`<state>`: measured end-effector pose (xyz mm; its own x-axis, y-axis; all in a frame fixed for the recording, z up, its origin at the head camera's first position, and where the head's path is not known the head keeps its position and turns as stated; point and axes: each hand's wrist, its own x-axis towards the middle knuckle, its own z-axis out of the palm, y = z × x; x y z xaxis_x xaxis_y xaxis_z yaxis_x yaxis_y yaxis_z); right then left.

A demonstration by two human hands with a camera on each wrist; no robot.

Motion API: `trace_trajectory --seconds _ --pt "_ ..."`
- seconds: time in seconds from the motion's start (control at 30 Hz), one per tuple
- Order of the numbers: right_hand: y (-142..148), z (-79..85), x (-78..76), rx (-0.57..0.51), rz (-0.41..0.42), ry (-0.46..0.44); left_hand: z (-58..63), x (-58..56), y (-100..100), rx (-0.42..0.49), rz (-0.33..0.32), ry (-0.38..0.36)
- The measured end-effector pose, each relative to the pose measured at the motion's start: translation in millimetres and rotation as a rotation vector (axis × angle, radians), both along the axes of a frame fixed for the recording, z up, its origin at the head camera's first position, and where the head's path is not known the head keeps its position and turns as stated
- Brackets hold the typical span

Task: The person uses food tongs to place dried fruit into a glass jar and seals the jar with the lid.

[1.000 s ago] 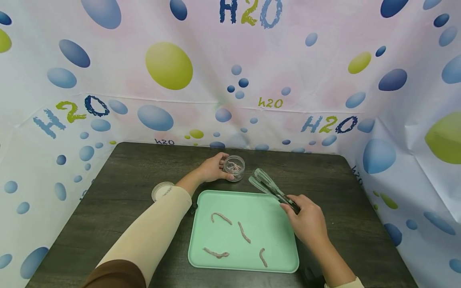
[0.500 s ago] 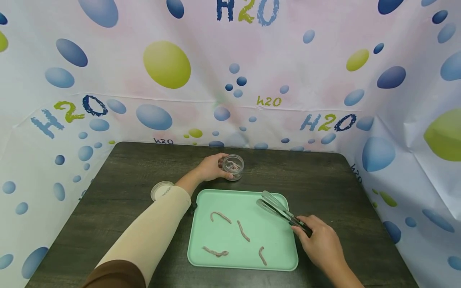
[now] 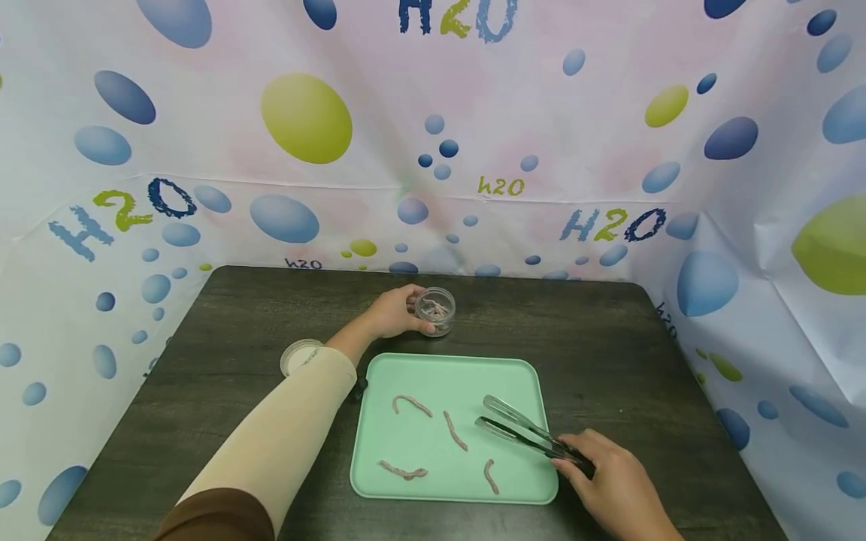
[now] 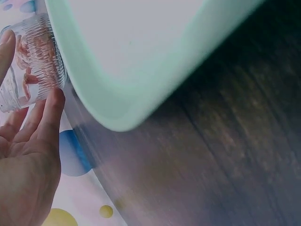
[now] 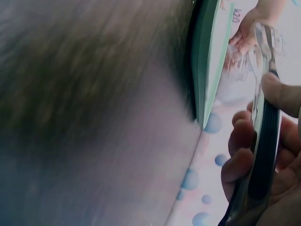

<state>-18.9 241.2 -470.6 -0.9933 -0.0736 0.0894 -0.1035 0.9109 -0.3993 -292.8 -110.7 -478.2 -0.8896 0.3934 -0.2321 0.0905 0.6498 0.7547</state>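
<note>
My left hand (image 3: 395, 312) grips a small clear jar (image 3: 438, 324) from its left side, behind the tray. Pinkish worm-like strands (image 4: 32, 80) lie inside the jar, whose ridged wall shows in the left wrist view. In my right hand (image 3: 617, 485) is a pair of tongs (image 3: 565, 449), held by its dark handles (image 5: 267, 141), with the tips spread and nothing between them. Those tips reach over the right half of a mint-green tray (image 3: 467, 383). Several separate strands lie on the tray, among them a middle strand (image 3: 455, 431) and a right-hand strand (image 3: 490, 476).
A round clear lid (image 3: 296, 356) lies on the dark wooden table (image 3: 649, 376), left of the tray and partly behind my left sleeve (image 3: 284, 428). A white sheet with coloured spots (image 3: 406, 98) hangs at the table's back and sides.
My right hand has drawn the tongs from beyond the tray's back right corner down over its right half, and their tips have spread wider. The left hand keeps the jar in place.
</note>
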Motion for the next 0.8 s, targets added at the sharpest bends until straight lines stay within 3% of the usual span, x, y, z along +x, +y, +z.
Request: trace_trajectory --seconds 0.13,0.37,0.57,0.8 --pt "7 -0.5 10.2 0.035 0.005 -0.026 0.1 -0.3 -1 0.012 -0.002 -0.001" --pt "13 -7.6 26.2 0.056 -0.033 -0.231 -3.7 -2.2 -3 0.031 -0.001 -0.013" --pt "16 -18.0 42.1 0.063 0.030 -0.202 -3.3 -1.3 -2 0.029 -0.007 -0.012" --pt "10 -15.0 48.9 0.176 -0.058 -0.188 -1.1 0.0 -1 0.031 -0.004 -0.021"
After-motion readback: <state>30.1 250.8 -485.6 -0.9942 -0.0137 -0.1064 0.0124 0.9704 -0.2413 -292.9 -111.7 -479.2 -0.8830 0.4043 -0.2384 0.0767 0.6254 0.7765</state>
